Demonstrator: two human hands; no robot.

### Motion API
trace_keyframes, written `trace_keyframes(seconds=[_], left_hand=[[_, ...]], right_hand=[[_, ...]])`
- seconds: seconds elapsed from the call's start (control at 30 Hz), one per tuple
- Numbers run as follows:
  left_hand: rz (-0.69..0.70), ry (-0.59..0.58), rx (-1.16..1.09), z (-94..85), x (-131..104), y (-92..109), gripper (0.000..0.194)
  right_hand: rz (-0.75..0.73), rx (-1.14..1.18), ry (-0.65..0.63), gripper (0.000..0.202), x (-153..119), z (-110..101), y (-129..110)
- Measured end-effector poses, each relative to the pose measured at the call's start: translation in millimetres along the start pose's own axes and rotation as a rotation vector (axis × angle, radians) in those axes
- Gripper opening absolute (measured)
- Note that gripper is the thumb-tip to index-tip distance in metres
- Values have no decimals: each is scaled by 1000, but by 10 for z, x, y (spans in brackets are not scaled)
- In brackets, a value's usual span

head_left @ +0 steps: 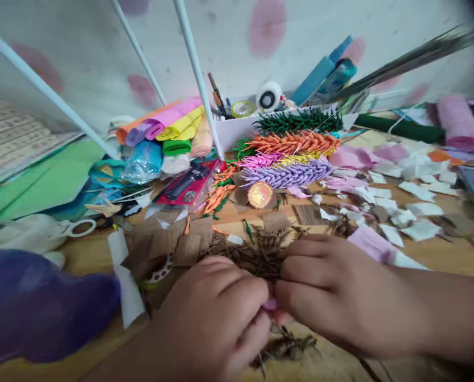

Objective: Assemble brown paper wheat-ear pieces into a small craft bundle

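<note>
My left hand and my right hand meet low in the middle of the view, fingertips pinched together. Between them shows a small bit of pink paper, mostly hidden by the fingers. Under and behind the hands lie brown twisted paper stalks. More brown twists lie on the near side. Brown paper squares are scattered left of the stalks. Past the hands sit finished-looking braided paper spikes: purple, orange and dark green.
Rolls of coloured crepe paper are stacked at the back left, near pale upright rods. A white box holds tape and pens. White and pink paper scraps cover the right side. A dark blue rounded object fills the near left.
</note>
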State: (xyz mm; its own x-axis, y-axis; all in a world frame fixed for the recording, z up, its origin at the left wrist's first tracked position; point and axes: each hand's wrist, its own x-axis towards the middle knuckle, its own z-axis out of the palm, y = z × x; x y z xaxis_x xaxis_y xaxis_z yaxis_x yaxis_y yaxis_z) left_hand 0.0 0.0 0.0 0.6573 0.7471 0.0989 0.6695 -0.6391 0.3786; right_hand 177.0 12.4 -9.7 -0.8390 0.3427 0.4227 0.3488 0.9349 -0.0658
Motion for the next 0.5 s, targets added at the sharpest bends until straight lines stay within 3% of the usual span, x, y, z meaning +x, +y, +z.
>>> trace_keyframes(seconds=[0.13, 0.3, 0.5], left_hand=[[-41, -73, -139, -112, -34, 27, 5], [-59, -113, -357, -126, -55, 77, 18], [-243, -182, -664, -77, -43, 96, 17]], right_hand=[[-42, 5, 64, 24, 35, -63, 20], [-43, 6, 100, 26, 45, -100, -10], [-52, -42, 124, 19, 22, -111, -15]])
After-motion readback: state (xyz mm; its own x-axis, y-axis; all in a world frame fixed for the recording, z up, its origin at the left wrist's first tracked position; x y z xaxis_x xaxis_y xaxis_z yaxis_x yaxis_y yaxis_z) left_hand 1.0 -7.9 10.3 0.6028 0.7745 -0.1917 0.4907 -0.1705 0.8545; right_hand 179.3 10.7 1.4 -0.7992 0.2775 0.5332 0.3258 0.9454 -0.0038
